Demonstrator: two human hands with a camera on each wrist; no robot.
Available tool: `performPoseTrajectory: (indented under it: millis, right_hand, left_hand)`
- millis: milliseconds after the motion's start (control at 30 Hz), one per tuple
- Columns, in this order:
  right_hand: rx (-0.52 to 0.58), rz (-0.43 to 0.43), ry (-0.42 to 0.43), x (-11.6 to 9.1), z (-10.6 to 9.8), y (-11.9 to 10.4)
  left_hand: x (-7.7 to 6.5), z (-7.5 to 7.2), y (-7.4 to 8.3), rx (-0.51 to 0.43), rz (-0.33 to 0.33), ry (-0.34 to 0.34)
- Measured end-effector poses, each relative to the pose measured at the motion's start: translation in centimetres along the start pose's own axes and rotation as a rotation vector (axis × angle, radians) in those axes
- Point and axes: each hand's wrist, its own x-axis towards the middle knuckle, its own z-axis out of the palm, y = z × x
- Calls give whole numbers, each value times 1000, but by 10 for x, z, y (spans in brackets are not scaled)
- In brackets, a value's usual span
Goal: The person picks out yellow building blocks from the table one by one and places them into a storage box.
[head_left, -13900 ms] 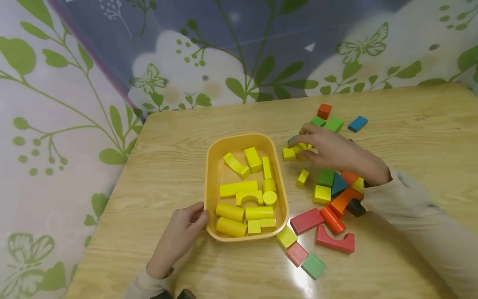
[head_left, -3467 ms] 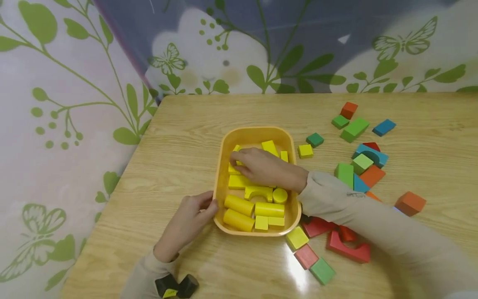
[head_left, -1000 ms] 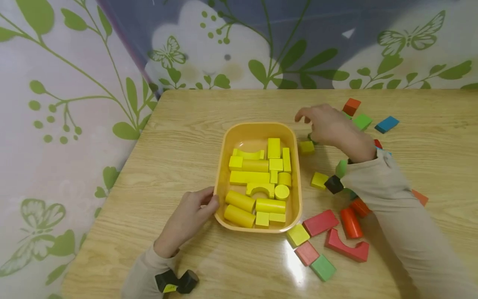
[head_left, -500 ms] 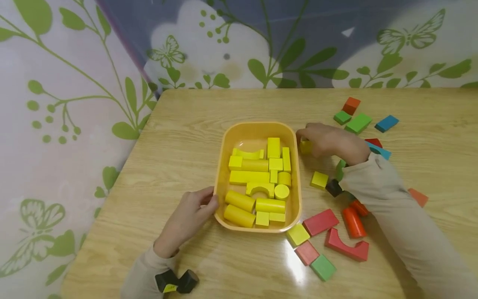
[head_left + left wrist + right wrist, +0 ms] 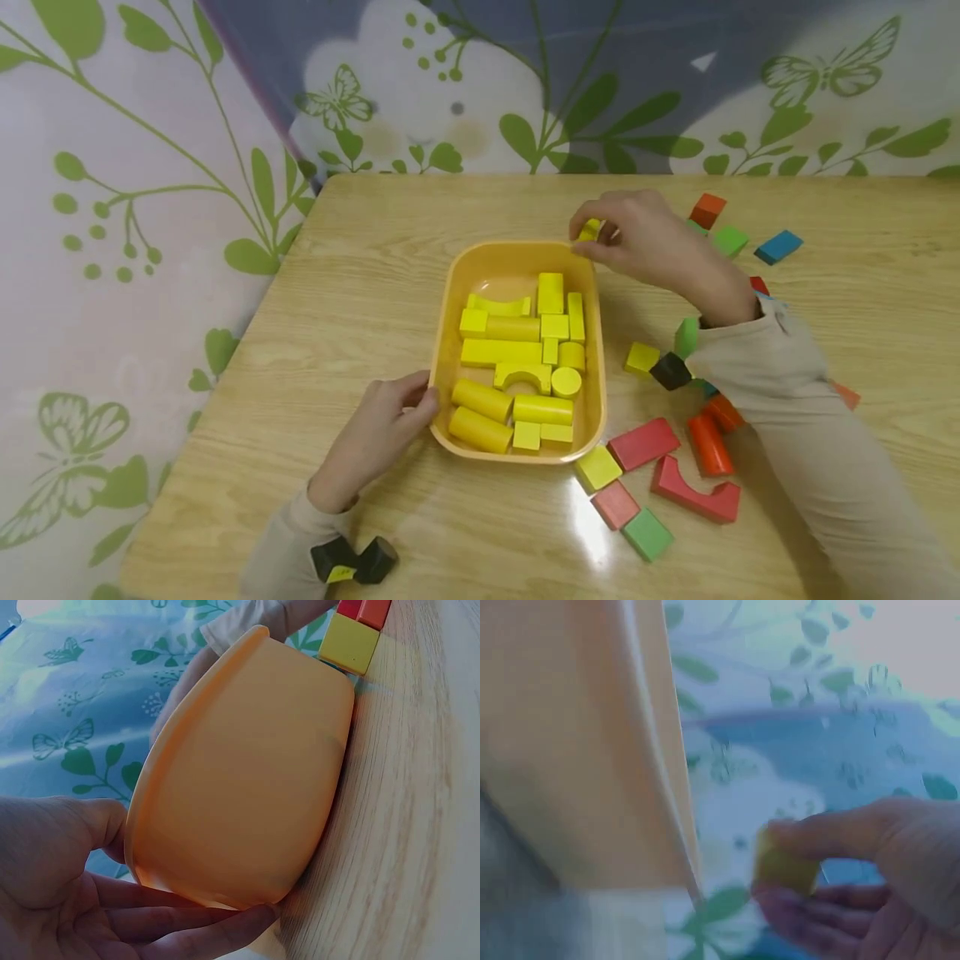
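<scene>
A yellow-orange plastic tray (image 5: 442,333) holds several yellow wooden blocks: cylinders, arches, bars and small cubes. My left hand (image 5: 375,442) holds the tray's left side. In the left wrist view the thumb is at the rim and the long fingers (image 5: 195,930) lie against the outer wall. My right hand (image 5: 652,242) is just beyond the tray's far right corner, pinching a small yellow block (image 5: 589,230) between thumb and fingers. That block is blurred in the right wrist view, beside the tray wall (image 5: 592,750).
Right of the tray lie a yellow block (image 5: 642,357), a red arch (image 5: 697,493), a red bar (image 5: 643,443) and a red cylinder (image 5: 709,446). A yellow cube (image 5: 598,468) touches the tray's near corner. Green and blue blocks (image 5: 778,247) lie farther back; my right sleeve hides some.
Several more yellow blocks are in the tray than in the oldest frame. My right hand picked up a small yellow block beside the tray and raised it toward the far corner. The left hand stayed.
</scene>
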Motion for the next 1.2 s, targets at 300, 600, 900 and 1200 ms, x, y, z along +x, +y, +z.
performPoseTrajectory:
  millis: [300,600,900,1200]
  right_hand:
    - [11,-72,-146,18,43,-26]
    - [-33,-49,-171,16,46,-29]
    - [-73,-64,-193,16,48,-30]
    - [-118,-142,-244,15,49,-33]
  left_hand:
    - [-1,2,0,-10,6,2]
    - [2,0,1,15,7,-3]
    - [1,-1,-1,7,2,-5]
    - [1,-1,-1,-1,-15,-8]
